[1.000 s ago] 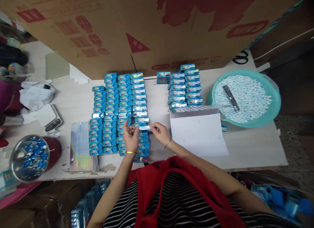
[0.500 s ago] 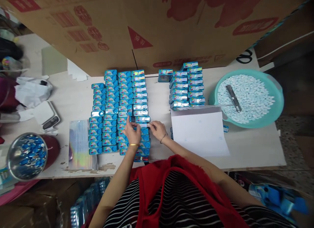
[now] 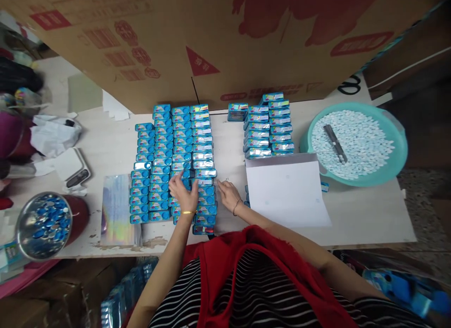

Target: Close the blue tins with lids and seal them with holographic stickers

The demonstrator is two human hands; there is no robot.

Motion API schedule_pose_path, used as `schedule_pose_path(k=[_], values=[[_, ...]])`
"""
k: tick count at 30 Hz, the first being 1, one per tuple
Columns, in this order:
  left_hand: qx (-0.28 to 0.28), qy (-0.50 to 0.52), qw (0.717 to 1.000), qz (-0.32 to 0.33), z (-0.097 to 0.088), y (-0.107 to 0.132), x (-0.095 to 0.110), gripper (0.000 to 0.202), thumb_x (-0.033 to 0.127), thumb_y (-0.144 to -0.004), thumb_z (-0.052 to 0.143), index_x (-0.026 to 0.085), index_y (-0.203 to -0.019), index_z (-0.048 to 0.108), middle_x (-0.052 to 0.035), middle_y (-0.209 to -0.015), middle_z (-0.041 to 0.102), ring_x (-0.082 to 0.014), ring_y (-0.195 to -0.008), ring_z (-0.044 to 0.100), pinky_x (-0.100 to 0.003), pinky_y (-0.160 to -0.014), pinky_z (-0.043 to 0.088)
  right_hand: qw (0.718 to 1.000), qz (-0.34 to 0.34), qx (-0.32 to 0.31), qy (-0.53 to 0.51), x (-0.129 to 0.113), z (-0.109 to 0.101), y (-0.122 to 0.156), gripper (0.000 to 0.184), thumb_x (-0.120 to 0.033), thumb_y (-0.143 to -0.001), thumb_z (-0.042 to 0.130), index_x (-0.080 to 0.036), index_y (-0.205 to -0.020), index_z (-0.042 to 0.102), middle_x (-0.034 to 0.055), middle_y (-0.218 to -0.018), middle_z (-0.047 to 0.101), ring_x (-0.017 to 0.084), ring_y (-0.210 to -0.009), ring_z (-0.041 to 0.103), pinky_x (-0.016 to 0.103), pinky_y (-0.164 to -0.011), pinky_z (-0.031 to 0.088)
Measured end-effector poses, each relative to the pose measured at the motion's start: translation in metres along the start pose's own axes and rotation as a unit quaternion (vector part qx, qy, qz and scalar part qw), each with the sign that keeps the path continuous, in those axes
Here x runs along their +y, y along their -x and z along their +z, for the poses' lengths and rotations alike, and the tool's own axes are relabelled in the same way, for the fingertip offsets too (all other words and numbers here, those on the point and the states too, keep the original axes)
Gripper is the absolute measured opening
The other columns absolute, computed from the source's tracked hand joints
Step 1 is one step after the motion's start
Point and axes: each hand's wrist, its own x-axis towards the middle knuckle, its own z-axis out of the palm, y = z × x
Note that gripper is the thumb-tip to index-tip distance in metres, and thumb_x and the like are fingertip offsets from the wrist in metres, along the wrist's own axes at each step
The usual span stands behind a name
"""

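Rows of small blue boxes (image 3: 161, 162) with printed labels stand in columns on the table. My left hand (image 3: 182, 195) hovers over the two right-hand columns of this group, thumb and index finger spread apart, and nothing shows between them. Close beside the right column's edge is my right hand (image 3: 229, 195), its fingers stretched toward a box with a pale, shiny strip (image 3: 205, 182). No object is visible in that hand, though its palm side is hidden.
A second group of blue boxes (image 3: 258, 127) stands behind a white sheet (image 3: 287, 191). To the right is a green basin (image 3: 355, 177) of small pale pieces, with a dark-handled tool (image 3: 334, 142) on top. A metal bowl (image 3: 21, 224) holds blue pieces. A large carton (image 3: 169, 36) walls the back.
Both hands were together at one box in the right column. Now my left hand has drawn away to the left, and my right hand has moved slightly right, off the box.
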Motion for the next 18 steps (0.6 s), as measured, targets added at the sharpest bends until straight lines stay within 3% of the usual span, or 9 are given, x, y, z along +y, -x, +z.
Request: schedule_pose_path(k=[2, 4, 8, 12, 18], values=[[0.014, 0.078, 0.996, 0.041, -0.015, 0.004, 0.007, 0.031, 0.043, -0.081, 0.061, 0.018, -0.099, 0.061, -0.0112, -0.111, 0.050, -0.0274, -0.114, 0.047, -0.045, -0.101, 0.035, 0.991, 0.003, 0.057, -0.122, -0.003, -0.010, 0.001, 0.038, -0.030, -0.095, 0.040, -0.015, -0.125, 0.057, 0.0122, -0.102, 0.061, 0.023, -0.095, 0.055, 0.035, -0.087, 0.044], [-0.005, 0.166, 0.985, 0.048, -0.029, 0.009, 0.013, 0.023, 0.042, -0.081, 0.061, 0.019, -0.082, 0.060, -0.0070, -0.100, 0.052, -0.0224, -0.106, 0.051, -0.039, -0.098, 0.039, 0.962, 0.022, 0.082, -0.258, -0.009, -0.017, 0.005, 0.040, -0.045, -0.094, 0.040, -0.018, -0.117, 0.060, 0.0088, -0.100, 0.063, 0.021, -0.092, 0.057, 0.034, -0.086, 0.045], [-0.071, 0.291, 0.953, -0.055, -0.033, 0.024, 0.015, 0.022, 0.039, -0.076, 0.066, 0.018, -0.072, 0.060, -0.0033, -0.086, 0.056, -0.0177, -0.090, 0.055, -0.032, -0.087, 0.045, 0.916, 0.039, 0.033, -0.397, -0.021, -0.020, 0.016, 0.041, -0.061, -0.084, 0.049, -0.021, -0.087, 0.061, 0.0020, -0.080, 0.062, 0.019, -0.077, 0.057, 0.032, -0.076, 0.047], [-0.088, 0.307, 0.938, -0.138, -0.014, 0.034, 0.002, 0.022, 0.037, -0.070, 0.069, 0.017, -0.068, 0.061, -0.0018, -0.076, 0.057, -0.0164, -0.079, 0.054, -0.031, -0.077, 0.047, 0.919, 0.030, 0.037, -0.391, -0.024, -0.016, 0.020, 0.041, -0.061, -0.080, 0.053, -0.022, -0.065, 0.049, -0.0010, -0.062, 0.051, 0.016, -0.063, 0.050, 0.029, -0.065, 0.045], [-0.043, 0.221, 0.969, -0.100, 0.006, 0.033, -0.010, 0.013, 0.029, -0.071, 0.067, 0.018, -0.066, 0.062, -0.0024, -0.081, 0.056, -0.0181, -0.086, 0.054, -0.036, -0.087, 0.045, 0.968, 0.002, 0.079, -0.240, -0.018, -0.013, 0.015, 0.032, -0.048, -0.086, 0.046, -0.022, -0.066, 0.048, -0.0018, -0.061, 0.049, 0.015, -0.059, 0.046, 0.027, -0.060, 0.038]])
